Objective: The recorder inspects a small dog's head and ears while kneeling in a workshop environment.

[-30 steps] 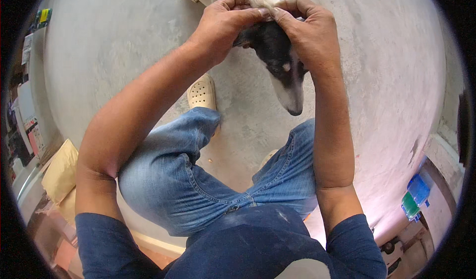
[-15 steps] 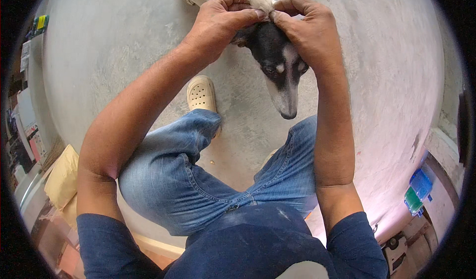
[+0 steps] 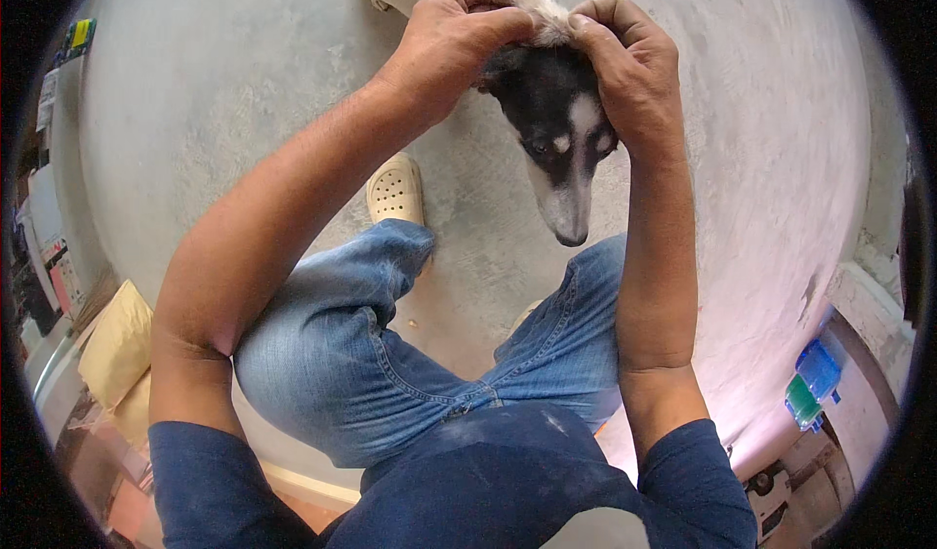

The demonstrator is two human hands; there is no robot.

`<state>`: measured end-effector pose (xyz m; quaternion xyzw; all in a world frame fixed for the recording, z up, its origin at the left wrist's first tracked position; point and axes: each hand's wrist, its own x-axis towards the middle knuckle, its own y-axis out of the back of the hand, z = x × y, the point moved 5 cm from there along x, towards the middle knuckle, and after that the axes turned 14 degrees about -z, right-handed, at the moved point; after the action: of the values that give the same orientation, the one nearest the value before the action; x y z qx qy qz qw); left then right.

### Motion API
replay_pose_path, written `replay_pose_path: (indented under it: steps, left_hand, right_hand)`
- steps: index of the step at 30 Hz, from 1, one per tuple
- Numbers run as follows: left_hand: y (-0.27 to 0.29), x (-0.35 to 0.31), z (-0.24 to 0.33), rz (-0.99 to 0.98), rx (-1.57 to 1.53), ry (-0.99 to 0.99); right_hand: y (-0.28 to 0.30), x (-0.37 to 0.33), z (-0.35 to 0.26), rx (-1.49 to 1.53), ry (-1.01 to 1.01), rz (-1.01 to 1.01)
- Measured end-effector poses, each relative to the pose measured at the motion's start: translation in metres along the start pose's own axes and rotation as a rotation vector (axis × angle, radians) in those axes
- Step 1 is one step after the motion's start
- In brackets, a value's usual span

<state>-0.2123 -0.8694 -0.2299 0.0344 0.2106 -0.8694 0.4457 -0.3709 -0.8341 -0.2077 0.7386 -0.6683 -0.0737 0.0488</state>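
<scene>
A dog with a black and white head [image 3: 556, 110] and a white body stands in front of me, its muzzle pointing down toward my knees. My left hand [image 3: 464, 37] is closed at the left side of its neck, thumb against curled fingers. On the other side, my right hand [image 3: 634, 56] is closed too, thumb and forefinger pinched at the fur. Between the two hands shows a patch of ruffled white neck fur [image 3: 551, 24]. What the fingertips hold, fur or something thin, is hidden.
My legs in blue jeans [image 3: 322, 354] are spread on either side, with a cream clog [image 3: 396, 190] on the grey concrete floor [image 3: 244, 90]. A yellow bag [image 3: 115, 344] lies at the left. Blue and green plastic items [image 3: 812, 383] are at the right.
My hands have moved apart from near touching, the right one shifting right, baring more neck fur between them. The dog's head has moved slightly down and right.
</scene>
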Motion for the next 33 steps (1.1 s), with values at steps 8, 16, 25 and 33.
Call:
replay_pose_path:
  steps: [8,16,25,33]
  left_hand:
    - [0.003,0.005,-0.002,0.001,0.100,-0.024]
    - [0.003,0.002,0.001,0.057,0.158,-0.030]
    - [0.008,0.004,0.012,0.057,0.174,-0.074]
    - [0.010,0.003,0.019,0.056,0.096,-0.042]
  right_hand:
    - [0.017,0.008,0.016,0.332,0.099,0.044]
    - [0.009,0.000,-0.026,-0.297,0.237,0.103]
    - [-0.005,0.007,-0.045,-0.715,0.274,-0.014]
    - [-0.012,0.008,-0.054,-0.760,0.324,-0.139]
